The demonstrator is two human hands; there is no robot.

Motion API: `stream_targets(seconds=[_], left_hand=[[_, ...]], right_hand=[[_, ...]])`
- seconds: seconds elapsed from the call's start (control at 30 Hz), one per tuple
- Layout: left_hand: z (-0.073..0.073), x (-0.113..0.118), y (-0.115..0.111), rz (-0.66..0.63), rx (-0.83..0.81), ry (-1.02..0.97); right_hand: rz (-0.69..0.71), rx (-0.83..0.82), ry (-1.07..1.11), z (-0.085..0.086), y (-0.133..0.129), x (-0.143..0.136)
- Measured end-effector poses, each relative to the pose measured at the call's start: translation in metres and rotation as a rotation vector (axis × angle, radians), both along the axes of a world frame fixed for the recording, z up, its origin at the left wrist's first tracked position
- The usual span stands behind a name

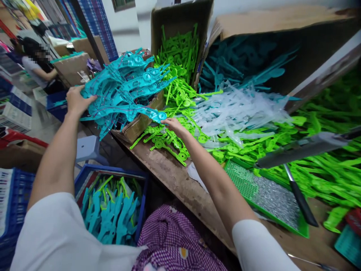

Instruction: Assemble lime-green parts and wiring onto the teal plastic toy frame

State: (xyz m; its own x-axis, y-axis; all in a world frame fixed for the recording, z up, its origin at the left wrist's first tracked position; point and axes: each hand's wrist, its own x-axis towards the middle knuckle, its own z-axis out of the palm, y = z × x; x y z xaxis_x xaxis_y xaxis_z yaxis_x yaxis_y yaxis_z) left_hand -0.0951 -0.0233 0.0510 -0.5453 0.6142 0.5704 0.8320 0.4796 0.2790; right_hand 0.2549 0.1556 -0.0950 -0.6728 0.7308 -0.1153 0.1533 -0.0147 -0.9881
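Observation:
At the left edge of a heap of turquoise plastic parts (pixel 121 79), my left hand (pixel 77 98) is closed, its thumb over the end of a part. My right hand (pixel 175 126) pinches the round tip of a long turquoise plastic part (pixel 132 109) that lies along the front of the heap. Thin dark wires run along several of these parts. The heap rests on a cardboard box (pixel 141 126). Just under my right hand, bright green plastic parts (pixel 165 143) lie on the table.
White translucent parts (pixel 237 109) are piled mid-table before cardboard boxes (pixel 270 20). A green tray (pixel 303 227) holds small metal pieces, beneath a black-handled tool (pixel 303 203). Below left stand a blue crate (pixel 143 203) and a stool (pixel 87 147). Another person (pixel 39 69) sits far left.

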Motion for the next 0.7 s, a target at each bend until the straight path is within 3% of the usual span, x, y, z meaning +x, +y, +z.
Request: stream_targets(seconds=[0.13,0.23,0.47,0.6,0.7], left_hand=[[0.016,-0.004,0.002,0.021,-0.069,0.007],[0.014,-0.001,0.005,0.024,-0.141,-0.05],[-0.019,0.011,0.013,-0.003,-0.139,-0.074],[-0.038,0.023,0.018,-0.022,-0.047,-0.114],[-0.052,0.045,0.019,-0.014,0.029,-0.107]], right_hand=[[0.065,-0.085,0.006,0.014,0.008,0.029],[0.07,-0.106,-0.069,0.02,0.02,0.061],[-0.01,0.129,-0.293,0.017,0.023,0.118],[-0.09,0.161,-0.316,0.0,0.008,0.139],[-0.209,0.146,-0.304,-0.016,-0.005,0.149]])
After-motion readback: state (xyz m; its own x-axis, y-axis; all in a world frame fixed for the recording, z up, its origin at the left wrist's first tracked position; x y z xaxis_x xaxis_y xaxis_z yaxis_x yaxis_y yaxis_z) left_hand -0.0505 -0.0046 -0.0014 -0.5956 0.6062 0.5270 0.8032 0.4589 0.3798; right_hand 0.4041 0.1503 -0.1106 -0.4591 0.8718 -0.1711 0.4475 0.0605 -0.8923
